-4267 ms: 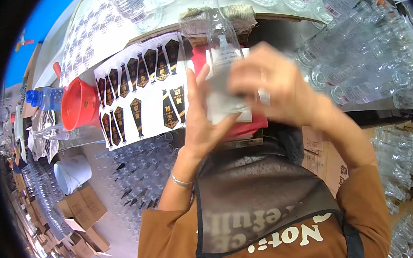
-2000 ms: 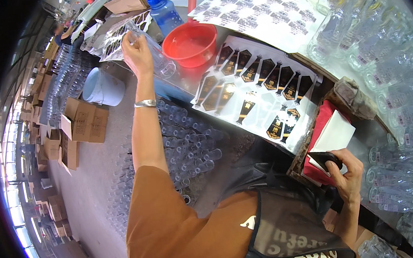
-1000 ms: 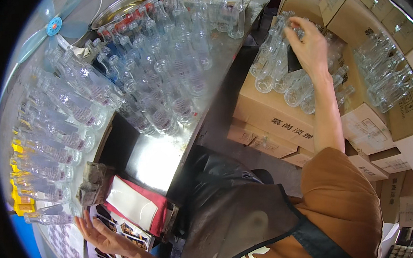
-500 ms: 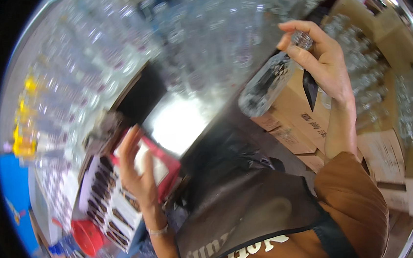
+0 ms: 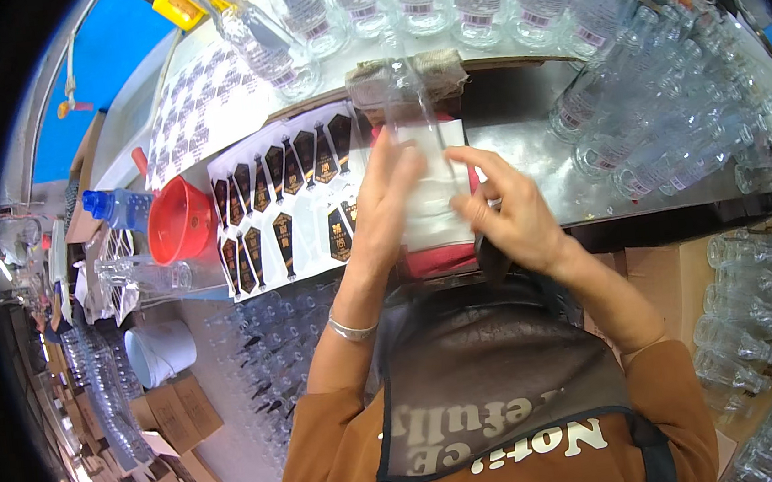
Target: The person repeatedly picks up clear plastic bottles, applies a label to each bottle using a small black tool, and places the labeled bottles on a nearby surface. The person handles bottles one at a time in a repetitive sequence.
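A clear glass bottle (image 5: 421, 137) lies lengthwise on a white cloth (image 5: 453, 134) over a red pad (image 5: 443, 261). Its neck points away from me, across a rolled greyish cloth (image 5: 435, 67). At the bottle's left side is my left hand (image 5: 387, 200), its fingers smeared by motion. The thumb and index finger of my right hand (image 5: 519, 206) touch the bottle's right side. Curled under that palm, the other fingers hold a black pointed piece (image 5: 494, 257), partly hidden and blurred. Just left of my left hand lies a white sheet of black, bottle-shaped labels (image 5: 277, 172).
Clear bottles (image 5: 425, 3) stand along the far edge, and more (image 5: 619, 129) crowd the right. A red bowl (image 5: 184, 220) and a blue-capped plastic bottle (image 5: 117, 209) sit at left. Boxed bottles (image 5: 745, 301) are at lower right, a white bucket (image 5: 162, 352) at lower left.
The bottle has come from the right, held up by its neck, down onto the white cloth. My right hand moved left with it. The view has turned toward the label sheet.
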`<state>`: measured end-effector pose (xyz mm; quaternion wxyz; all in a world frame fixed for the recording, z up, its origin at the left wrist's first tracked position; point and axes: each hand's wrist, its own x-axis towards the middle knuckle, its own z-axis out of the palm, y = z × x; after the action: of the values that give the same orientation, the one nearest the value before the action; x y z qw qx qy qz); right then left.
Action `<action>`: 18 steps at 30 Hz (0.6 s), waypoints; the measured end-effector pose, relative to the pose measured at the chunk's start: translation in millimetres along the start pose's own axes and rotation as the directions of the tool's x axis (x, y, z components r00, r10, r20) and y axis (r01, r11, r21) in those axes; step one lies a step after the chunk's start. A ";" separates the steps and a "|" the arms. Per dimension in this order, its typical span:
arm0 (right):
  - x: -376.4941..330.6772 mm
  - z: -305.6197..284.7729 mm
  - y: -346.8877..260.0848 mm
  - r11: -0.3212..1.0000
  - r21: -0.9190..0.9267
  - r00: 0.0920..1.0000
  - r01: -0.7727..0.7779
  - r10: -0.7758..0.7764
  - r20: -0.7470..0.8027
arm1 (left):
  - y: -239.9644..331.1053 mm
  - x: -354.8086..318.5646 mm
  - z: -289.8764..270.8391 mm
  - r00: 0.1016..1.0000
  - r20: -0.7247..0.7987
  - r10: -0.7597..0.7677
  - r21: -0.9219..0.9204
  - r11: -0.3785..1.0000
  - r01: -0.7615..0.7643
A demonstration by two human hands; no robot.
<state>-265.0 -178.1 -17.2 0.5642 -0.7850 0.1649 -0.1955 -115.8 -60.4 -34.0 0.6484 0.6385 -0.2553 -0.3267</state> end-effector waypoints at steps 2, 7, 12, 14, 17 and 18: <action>-8.6 11.3 2.1 0.998 -0.062 1.000 0.021 -0.022 -0.006 | 3.9 -9.7 -0.1 0.999 -0.047 0.011 0.029 1.000 -0.010; 13.4 -0.7 25.2 0.992 0.038 0.985 -0.116 0.110 0.136 | 19.7 -23.3 -8.1 0.994 -0.025 0.105 0.166 0.981 -0.100; 11.2 1.3 25.2 0.996 -0.067 0.995 -0.058 0.063 0.075 | -0.7 -15.5 -3.7 0.997 -0.012 0.078 0.145 0.987 -0.076; 10.2 2.0 25.1 0.994 -0.097 0.998 -0.041 0.046 0.052 | -4.7 -13.2 -4.0 0.995 -0.032 0.095 0.093 0.991 -0.092; 10.4 4.4 24.9 0.995 -0.068 0.997 -0.078 0.079 0.018 | -6.2 -13.9 -4.5 0.993 -0.050 0.103 0.086 0.991 -0.098; 10.4 5.3 24.9 0.994 -0.042 0.995 -0.099 0.100 0.016 | -5.6 -17.1 -6.5 0.993 -0.061 0.100 0.100 0.991 -0.094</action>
<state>-254.3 -186.3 -41.2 0.5586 -0.7890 0.2025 -0.1567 -122.7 -43.1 -38.5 0.6397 0.6666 -0.2801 -0.2605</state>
